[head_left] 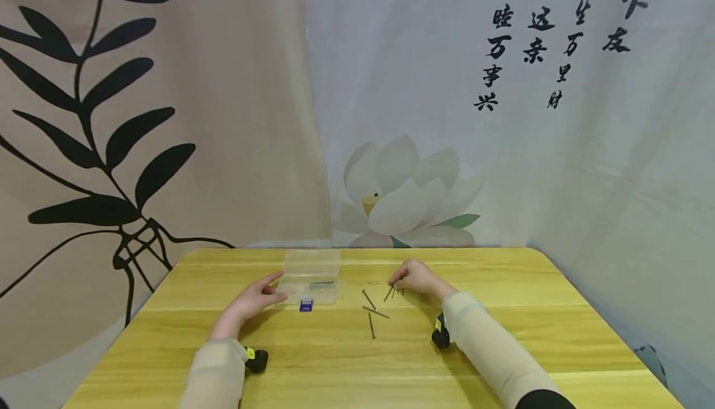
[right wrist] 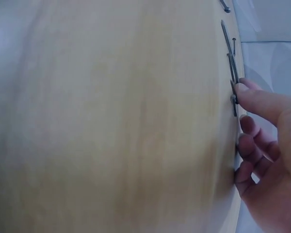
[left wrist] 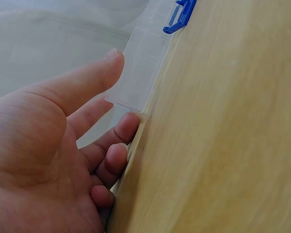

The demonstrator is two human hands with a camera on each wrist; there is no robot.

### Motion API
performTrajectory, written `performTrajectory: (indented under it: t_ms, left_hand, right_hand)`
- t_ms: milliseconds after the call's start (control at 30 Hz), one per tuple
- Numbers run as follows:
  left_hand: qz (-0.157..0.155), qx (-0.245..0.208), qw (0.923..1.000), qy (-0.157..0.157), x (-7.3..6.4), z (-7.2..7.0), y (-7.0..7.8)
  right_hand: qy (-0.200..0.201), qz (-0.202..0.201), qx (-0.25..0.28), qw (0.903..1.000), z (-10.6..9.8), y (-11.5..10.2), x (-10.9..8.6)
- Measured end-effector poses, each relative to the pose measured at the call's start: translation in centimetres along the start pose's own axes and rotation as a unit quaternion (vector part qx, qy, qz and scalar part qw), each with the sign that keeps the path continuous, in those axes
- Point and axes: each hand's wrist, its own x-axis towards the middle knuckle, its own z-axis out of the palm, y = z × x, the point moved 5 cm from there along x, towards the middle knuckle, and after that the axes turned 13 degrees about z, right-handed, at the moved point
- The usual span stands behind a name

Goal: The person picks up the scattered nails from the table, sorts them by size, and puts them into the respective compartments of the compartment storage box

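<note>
A clear plastic box [head_left: 283,286] with a blue latch [head_left: 306,305] lies with its lid [head_left: 311,261] folded back. Inside is a thin nail [head_left: 321,283]. My left hand [head_left: 254,300] is beside the box's left end, thumb near the front corner and forefinger reaching along the side; in the left wrist view its other fingers [left wrist: 115,158] bend loosely, holding nothing. My right hand [head_left: 414,277] pinches at the head end of a long nail [head_left: 388,294], right of the box. Smaller nails [head_left: 398,292] lie beside its fingertips; the right wrist view shows the thumb [right wrist: 257,102] against the nails.
Between box and right hand lie several long nails, including one pointing toward me [head_left: 372,326] and a crossing nail [head_left: 377,313]. A short nail [head_left: 373,282] is farther back. The wooden table [head_left: 335,372] ends at a printed cloth backdrop [head_left: 251,117].
</note>
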Motion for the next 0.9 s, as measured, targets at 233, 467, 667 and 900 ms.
performTrajectory:
  t_ms: [233, 467, 667, 900]
  left_hand:
    - [-0.006, -0.004, 1.0000, 0.007, 0.1, 0.1, -0.1]
    - [-0.003, -0.003, 1.0000, 0.007, 0.1, 0.1, -0.2]
    - [0.001, -0.002, 1.0000, 0.009, 0.1, 0.1, -0.1]
    - [-0.005, -0.004, 0.9999, 0.012, -0.4, 0.0, 0.0]
  right_hand:
    - [0.003, -0.007, -0.011, 0.9999, 0.1, 0.2, -0.3]
    - [-0.009, -0.017, -0.029, 0.9994, 0.3, -0.1, -0.4]
    - [-0.017, -0.022, -0.034, 0.9990, 0.3, -0.2, -0.5]
    - [-0.016, -0.014, -0.028, 0.9994, -0.3, -0.9, -0.5]
